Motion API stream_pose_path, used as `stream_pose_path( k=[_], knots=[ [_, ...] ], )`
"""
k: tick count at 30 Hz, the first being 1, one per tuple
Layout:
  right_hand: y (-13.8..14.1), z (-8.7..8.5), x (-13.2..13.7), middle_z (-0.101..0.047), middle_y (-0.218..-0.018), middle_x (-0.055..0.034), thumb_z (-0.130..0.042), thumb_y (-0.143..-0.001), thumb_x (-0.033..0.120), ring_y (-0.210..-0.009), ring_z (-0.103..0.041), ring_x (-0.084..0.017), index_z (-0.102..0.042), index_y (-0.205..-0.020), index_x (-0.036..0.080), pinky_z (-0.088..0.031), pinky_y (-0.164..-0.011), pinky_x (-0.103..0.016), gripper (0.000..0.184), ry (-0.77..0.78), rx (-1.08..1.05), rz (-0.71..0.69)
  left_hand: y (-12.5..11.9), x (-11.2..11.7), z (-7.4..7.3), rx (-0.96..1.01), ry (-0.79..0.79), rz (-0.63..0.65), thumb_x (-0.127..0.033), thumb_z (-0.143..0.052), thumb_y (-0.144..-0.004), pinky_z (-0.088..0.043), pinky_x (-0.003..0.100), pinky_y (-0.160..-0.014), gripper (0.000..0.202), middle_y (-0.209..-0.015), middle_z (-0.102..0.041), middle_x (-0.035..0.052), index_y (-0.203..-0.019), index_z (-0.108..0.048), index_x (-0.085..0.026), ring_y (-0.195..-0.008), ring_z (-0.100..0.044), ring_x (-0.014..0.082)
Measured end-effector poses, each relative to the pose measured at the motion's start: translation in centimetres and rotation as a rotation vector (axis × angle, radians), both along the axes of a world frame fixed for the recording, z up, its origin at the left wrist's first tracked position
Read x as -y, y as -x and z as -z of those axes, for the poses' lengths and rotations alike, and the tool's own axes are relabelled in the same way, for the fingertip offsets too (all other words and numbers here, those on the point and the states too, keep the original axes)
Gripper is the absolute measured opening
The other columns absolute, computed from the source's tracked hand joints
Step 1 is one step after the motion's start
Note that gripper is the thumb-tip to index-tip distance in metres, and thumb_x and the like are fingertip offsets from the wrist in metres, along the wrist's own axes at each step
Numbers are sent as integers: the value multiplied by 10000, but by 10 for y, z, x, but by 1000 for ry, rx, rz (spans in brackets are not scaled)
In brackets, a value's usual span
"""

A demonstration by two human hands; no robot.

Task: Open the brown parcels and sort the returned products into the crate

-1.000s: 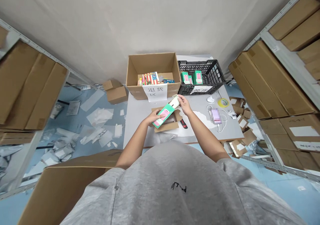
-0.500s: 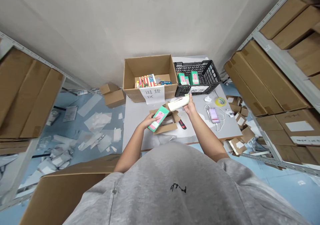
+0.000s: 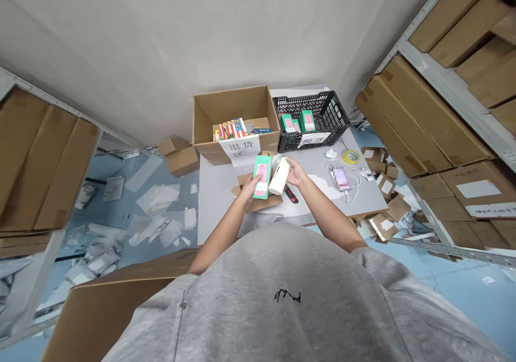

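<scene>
My left hand [image 3: 249,188] is closed on a green box [image 3: 262,171] with a pink picture on its front, held nearly upright. Close beside it, my right hand [image 3: 296,173] grips a cream-white, rounded long object [image 3: 279,176] with a small dark slot; its exact kind I cannot make out. Below both lies an opened cardboard carton [image 3: 264,204] on the table, partly hidden by what I hold. A red and black utility knife [image 3: 291,194] rests just right of the carton.
At the back of the table [image 3: 209,190] stand a large cardboard box [image 3: 237,96] with books and a black crate [image 3: 338,120] with several green boxes. Yellow tape [image 3: 351,157] and a phone [image 3: 341,179] with a white cable lie right. Shelves with cartons flank both sides; paper litters the floor.
The green box has turned more upright and moved right. My right hand has swung the white object from nearly level to steeply tilted, bringing it nearer the box.
</scene>
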State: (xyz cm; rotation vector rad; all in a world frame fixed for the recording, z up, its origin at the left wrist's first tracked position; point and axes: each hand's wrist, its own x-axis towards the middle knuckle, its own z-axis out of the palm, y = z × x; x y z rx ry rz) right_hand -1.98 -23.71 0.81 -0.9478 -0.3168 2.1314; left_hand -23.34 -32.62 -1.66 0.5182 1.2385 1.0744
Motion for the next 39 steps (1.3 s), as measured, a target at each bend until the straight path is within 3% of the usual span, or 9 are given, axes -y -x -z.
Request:
stream_pose_path(
  k=[2,4,8,12,19,25,30,35,39],
  knots=[
    [-3,2,5,-761,-764,-50,-669,-947,269,-718,-749,-237,-644,-1002,182,-661,-746,-381,106,-44,6,-21,-3,0,0,0,1,-27,-601,-883,-717,-610,346,-737,603,-914,-801,96,-1094,-726,-157,-800,-773,251],
    [-3,6,11,-782,-810,-53,-683,-910,189,-771,-766,-239,-654,-1044,178,-662,-797,-377,138,-110,40,-17,-7,-1,0,-4,4,-35,-592,-891,-715,-619,359,-761,593,-917,-805,108,-1077,-741,-148,-827,-781,266],
    [6,17,24,-801,-867,-30,-736,-942,317,-789,-778,-218,-639,-1086,221,-664,-806,-361,198,-239,78,35,-21,0,0,-16,-10,-108,-574,-892,-731,-623,400,-852,589,-947,-812,125,-1104,-751,-141,-919,-789,294],
    [14,26,29,-787,-834,0,-697,-977,495,-767,-781,-210,-605,-1076,247,-668,-776,-363,282,-239,121,49,-35,6,-1,-18,-59,-210,-577,-868,-763,-608,427,-928,634,-982,-813,134,-1196,-739,-132,-1016,-779,309],
    [3,33,33,-806,-869,-67,-625,-988,380,-901,-793,-264,-664,-1073,191,-664,-854,-392,211,-66,91,-78,-35,16,-1,-100,-38,-287,-566,-881,-759,-602,447,-942,611,-971,-805,124,-1176,-750,-139,-1011,-769,316],
    [-2,33,43,-814,-939,-96,-594,-1033,512,-908,-802,-262,-645,-1161,185,-665,-863,-423,354,-94,-7,-207,-31,23,2,-101,3,-356,-563,-869,-784,-622,442,-903,556,-1018,-796,133,-1131,-727,-152,-966,-773,300],
    [-2,28,45,-813,-1003,-128,-475,-1065,474,-960,-801,-295,-621,-1209,175,-659,-897,-504,362,-49,-51,-259,-21,34,7,-120,24,-419,-547,-862,-791,-624,421,-891,553,-1040,-788,127,-1152,-702,-160,-950,-773,279],
    [-2,29,49,-814,-1090,-65,-623,-980,342,-1002,-794,-261,-586,-1247,248,-672,-865,-433,286,-156,-54,-201,-10,43,9,-116,38,-396,-556,-869,-774,-623,404,-878,548,-984,-786,96,-1143,-708,-185,-949,-770,274],
    [5,32,52,-817,-988,-46,-750,-919,330,-877,-800,-235,-579,-1201,253,-681,-765,-364,339,-158,50,-162,-4,42,8,-134,51,-362,-571,-867,-771,-621,403,-877,543,-957,-785,89,-1123,-705,-190,-954,-771,280]
  ],
)
